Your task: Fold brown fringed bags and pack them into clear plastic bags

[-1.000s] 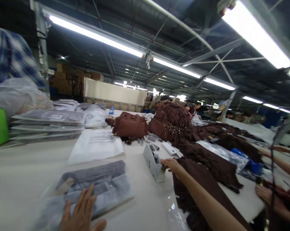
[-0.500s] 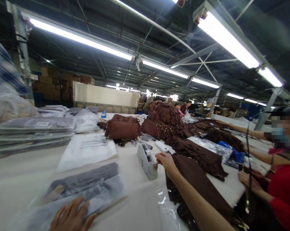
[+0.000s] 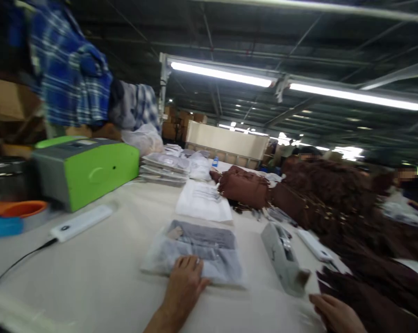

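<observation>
My left hand (image 3: 186, 289) lies on a flat packet in a clear plastic bag (image 3: 209, 249), fingers stretched over its near edge. Something grey with a small tan tag shows through the plastic. At the lower right, my right hand (image 3: 335, 312) is just off the front end of a grey tape dispenser (image 3: 283, 259). Its thumb and fingers are closed together; a strip of tape between them cannot be made out in the blur. The dispenser stands upright on the white table (image 3: 101, 286), right of the packet.
Brown fringed bags (image 3: 245, 185) are heaped at the back and right. A white sheet (image 3: 203, 201) and stacked packets (image 3: 165, 166) lie beyond the packet. A green machine (image 3: 101, 169), white power strip (image 3: 82, 222) and orange tape roll (image 3: 19, 208) are at left.
The view has swung left, bringing in the green machine and power strip. My right hand has drawn back from the dispenser's end toward me. My left hand stays on the packet.
</observation>
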Tool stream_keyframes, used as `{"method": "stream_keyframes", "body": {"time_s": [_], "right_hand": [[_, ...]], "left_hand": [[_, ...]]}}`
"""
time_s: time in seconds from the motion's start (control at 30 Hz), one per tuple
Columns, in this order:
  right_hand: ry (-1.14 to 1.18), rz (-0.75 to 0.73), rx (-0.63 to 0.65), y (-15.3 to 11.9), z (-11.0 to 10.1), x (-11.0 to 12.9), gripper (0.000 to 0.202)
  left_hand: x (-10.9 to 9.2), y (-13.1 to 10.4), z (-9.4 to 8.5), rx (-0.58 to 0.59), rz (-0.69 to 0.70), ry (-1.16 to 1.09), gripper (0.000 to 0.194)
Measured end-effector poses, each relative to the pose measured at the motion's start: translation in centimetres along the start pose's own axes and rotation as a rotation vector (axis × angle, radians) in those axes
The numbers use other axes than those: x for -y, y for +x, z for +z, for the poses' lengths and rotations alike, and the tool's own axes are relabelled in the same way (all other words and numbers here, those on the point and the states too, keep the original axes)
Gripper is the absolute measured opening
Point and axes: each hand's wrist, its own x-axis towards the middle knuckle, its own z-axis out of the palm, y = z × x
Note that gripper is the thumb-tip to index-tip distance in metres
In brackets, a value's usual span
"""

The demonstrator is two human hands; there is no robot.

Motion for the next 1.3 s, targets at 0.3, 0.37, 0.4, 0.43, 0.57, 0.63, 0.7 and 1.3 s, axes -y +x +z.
{"method": "stream_keyframes", "body": {"time_s": [0.3,0.37,0.4,0.43,0.57,0.63,0.7,1.3], "right_hand": [[-0.296,-0.650,0.678,-0.6,11.7,22.7,0.025],[-0.507,-0.838,0.810,-0.3,15.4,27.8,0.028],[-0.562,-0.880,0.856,0.1,17.2,29.7,0.026],[-0.619,-0.917,0.889,0.7,18.9,31.1,0.023],[-0.885,-1.017,0.894,3.5,25.1,34.2,0.012],[-1.018,-1.045,0.872,4.5,27.8,34.9,0.013],[-1.116,-1.067,0.864,5.0,29.9,35.1,0.016],[-0.111,-0.946,-0.145,2.6,16.3,30.7,0.045]], "left_hand": [[-0.7,-0.1,-0.5,0.052,-0.055,-0.059,0.040],[-0.6,-0.2,-0.2,0.045,-0.072,-0.085,0.041],[-0.5,-0.3,0.0,0.038,-0.080,-0.098,0.042],[-0.5,-0.4,0.2,0.033,-0.086,-0.110,0.044],[-0.4,-0.5,0.9,0.046,-0.065,-0.107,0.050],[-0.4,-0.5,1.3,0.063,-0.062,-0.099,0.053],[-0.5,-0.4,1.6,0.091,-0.069,-0.098,0.055],[0.3,0.1,-2.7,-0.289,0.020,-0.145,0.031]]}}
